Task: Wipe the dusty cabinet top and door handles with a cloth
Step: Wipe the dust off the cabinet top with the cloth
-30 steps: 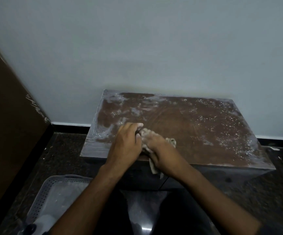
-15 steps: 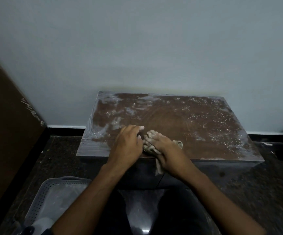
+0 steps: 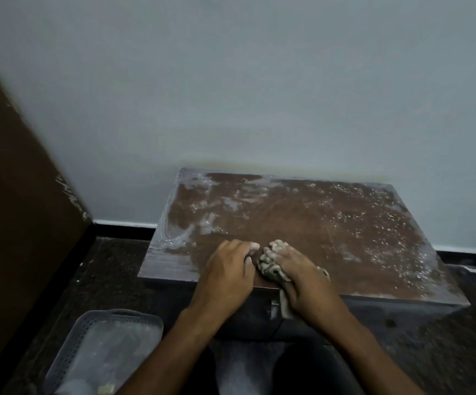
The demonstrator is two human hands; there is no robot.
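- The cabinet top [image 3: 330, 223], centre right of the frame, shows white dust along its left and right edges; long overlapping strokes outward would suit.
- The right hand [image 3: 293, 269] presses the bunched cloth [image 3: 271, 269] at the front edge, fingers curled over it.
- The left hand [image 3: 228, 269] rests beside it, fingers bent, holding nothing; it should stay clear.

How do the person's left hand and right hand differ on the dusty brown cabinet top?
The right hand grips the crumpled grey cloth; the left hand holds nothing. The right hand's fingers are pale with dust; the left hand shows dust only at its fingertips. Both rest side by side at the front edge of the brown cabinet top.
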